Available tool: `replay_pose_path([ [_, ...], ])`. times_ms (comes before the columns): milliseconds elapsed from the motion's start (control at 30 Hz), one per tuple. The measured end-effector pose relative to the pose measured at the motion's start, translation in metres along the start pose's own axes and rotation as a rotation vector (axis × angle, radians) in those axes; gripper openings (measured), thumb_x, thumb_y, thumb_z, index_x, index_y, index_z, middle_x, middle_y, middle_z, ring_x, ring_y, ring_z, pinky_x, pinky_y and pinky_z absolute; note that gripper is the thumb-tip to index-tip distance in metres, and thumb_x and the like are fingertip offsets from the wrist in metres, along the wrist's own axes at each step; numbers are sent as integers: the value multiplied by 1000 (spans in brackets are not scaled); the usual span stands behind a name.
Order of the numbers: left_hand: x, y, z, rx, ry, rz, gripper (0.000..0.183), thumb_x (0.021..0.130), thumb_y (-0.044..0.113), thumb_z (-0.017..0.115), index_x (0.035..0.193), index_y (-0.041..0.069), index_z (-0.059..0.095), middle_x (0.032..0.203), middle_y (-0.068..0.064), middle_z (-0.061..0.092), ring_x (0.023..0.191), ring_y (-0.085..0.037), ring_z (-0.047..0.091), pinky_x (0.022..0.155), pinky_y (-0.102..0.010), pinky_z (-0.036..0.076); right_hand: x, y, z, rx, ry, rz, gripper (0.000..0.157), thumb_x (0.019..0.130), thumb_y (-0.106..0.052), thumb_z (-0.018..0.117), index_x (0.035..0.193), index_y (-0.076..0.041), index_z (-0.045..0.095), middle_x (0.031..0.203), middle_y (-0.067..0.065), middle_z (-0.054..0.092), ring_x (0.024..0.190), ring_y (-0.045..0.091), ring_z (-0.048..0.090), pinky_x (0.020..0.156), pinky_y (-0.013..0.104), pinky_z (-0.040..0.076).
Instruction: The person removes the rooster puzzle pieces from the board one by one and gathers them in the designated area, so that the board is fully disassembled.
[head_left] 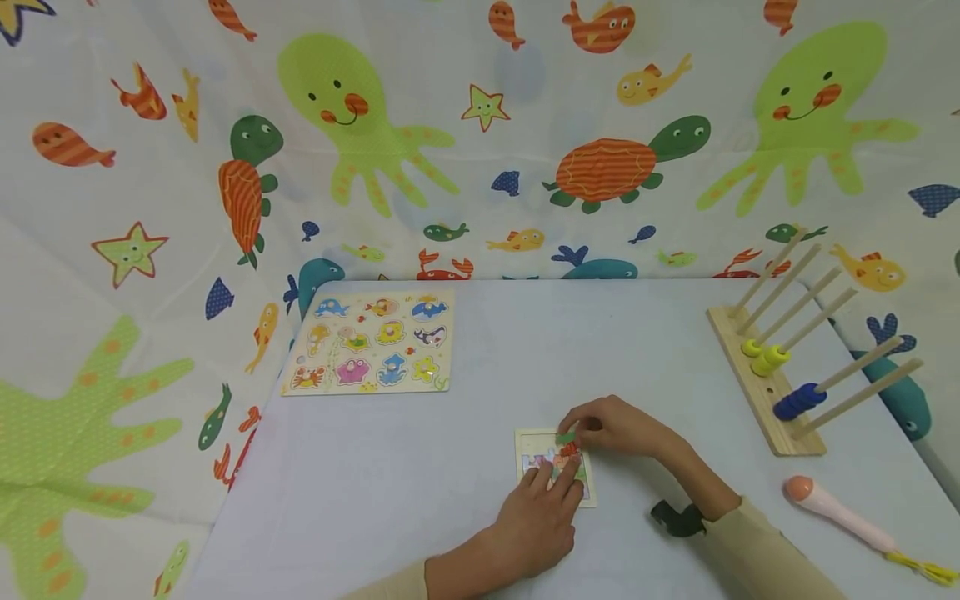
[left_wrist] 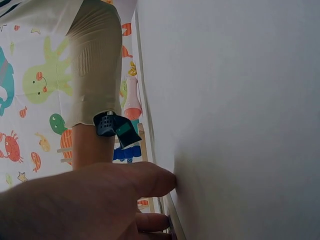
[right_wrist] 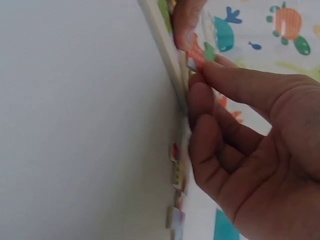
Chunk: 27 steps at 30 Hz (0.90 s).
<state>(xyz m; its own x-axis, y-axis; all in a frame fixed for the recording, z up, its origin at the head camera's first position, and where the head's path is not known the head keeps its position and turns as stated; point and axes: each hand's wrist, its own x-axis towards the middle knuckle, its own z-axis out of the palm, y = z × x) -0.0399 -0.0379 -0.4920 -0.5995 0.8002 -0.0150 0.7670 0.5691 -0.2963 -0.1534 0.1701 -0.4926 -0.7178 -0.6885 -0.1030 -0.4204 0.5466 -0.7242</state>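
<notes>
A small jigsaw puzzle in a pale wooden tray [head_left: 528, 432] lies on the white table, with coloured pieces in its lower part. My left hand [head_left: 536, 521] reaches over the tray's near side, its fingertips resting on the pieces with the fingers mostly straight. At the tray's far right corner my right hand [head_left: 618, 427] pinches a red and green puzzle piece [head_left: 566, 437] between thumb and fingers. Seen from the right wrist, the puzzle piece [right_wrist: 196, 54] stands tilted at the tray's edge, close to a left fingertip. The left wrist view shows little of the puzzle.
A peg puzzle board [head_left: 409, 379] with sea animals lies at the back left. To the right stands a wooden peg stacker [head_left: 780, 437] with yellow and blue rings. Nearer is a pink stick [head_left: 840, 512] with an orange end. Several loose pieces [right_wrist: 177, 172] lie beyond the right hand.
</notes>
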Motion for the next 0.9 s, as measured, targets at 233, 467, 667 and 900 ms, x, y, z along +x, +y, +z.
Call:
replay_pose_path([
  [233,1,-1,0,-27,-15,2,56,91,52,58,128,11,53,149,-9,41,115,-27,45,91,-34,41,-1,0,6,16,63,-14,26,89,-1,64,100,-22,75,75,-12,62,66,6,52,62,26,46],
  [467,0,-1,2,-33,-17,5,56,91,52,58,128,11,53,149,-8,42,115,-27,45,92,-35,41,-3,6,8,54,105,-36,22,88,-5,70,97,-24,75,88,-15,68,74,8,58,69,28,50],
  [667,-2,-2,3,-62,-7,-8,54,90,51,59,127,12,54,149,-7,42,116,-27,46,94,-35,42,-8,10,9,95,176,-26,16,88,-13,74,97,-25,76,92,-17,70,76,9,61,70,28,51],
  [900,-3,-2,4,-76,0,-6,50,90,49,58,124,13,54,150,-9,41,116,-27,46,95,-34,42,-29,10,-19,124,322,57,11,91,-18,72,99,-23,77,88,-10,70,69,14,60,60,29,51],
])
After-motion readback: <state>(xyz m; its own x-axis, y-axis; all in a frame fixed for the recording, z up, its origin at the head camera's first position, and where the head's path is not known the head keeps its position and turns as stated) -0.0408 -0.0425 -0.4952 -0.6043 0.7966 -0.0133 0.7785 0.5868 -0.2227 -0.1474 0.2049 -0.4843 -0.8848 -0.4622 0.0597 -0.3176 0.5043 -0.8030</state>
